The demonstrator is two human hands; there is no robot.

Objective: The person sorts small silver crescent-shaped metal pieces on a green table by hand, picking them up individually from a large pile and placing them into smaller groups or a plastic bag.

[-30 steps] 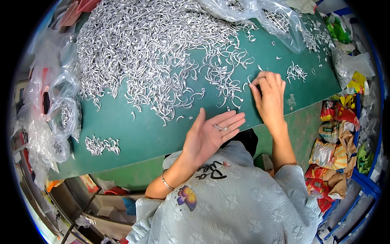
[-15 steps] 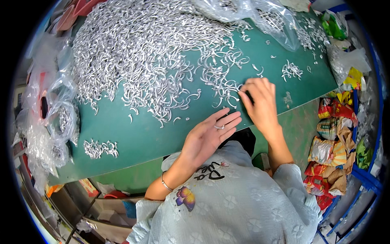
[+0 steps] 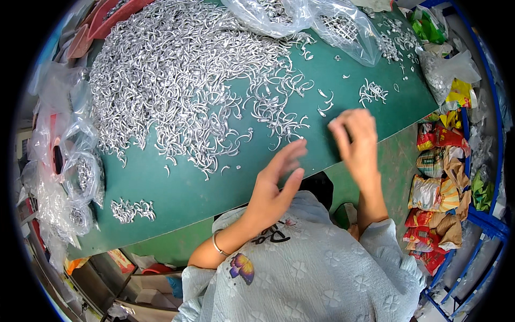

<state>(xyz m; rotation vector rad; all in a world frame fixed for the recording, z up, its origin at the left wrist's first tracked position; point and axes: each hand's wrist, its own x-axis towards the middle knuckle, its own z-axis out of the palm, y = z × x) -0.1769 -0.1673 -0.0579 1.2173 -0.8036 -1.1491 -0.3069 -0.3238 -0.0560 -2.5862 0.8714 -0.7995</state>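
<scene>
My left hand (image 3: 272,194) hovers over the near edge of the green table (image 3: 182,198), palm turned inward. Its thumb stands apart from the outstretched fingers, whose tips are smeared by motion, and I see nothing in it. To its right my right hand (image 3: 358,140) is over the table near the edge, fingers bent and blurred; whether it holds a small piece cannot be made out. Beyond both hands spreads a large heap of curved silvery metal pieces (image 3: 177,70). A few loose curved pieces (image 3: 325,102) lie just past my right fingers.
A small pile of metal pieces (image 3: 132,211) sits at the left front, another small cluster (image 3: 372,92) at the right. Clear plastic bags (image 3: 346,32) of parts rest at the back, with more plastic bags (image 3: 80,161) at left. Red-and-yellow packets (image 3: 429,236) fill a blue rack (image 3: 485,228) at right.
My left hand has turned from palm up to palm inward, its thumb now apart. My right hand has drawn away from the metal pieces, toward the right and nearer me. The view has shifted slightly.
</scene>
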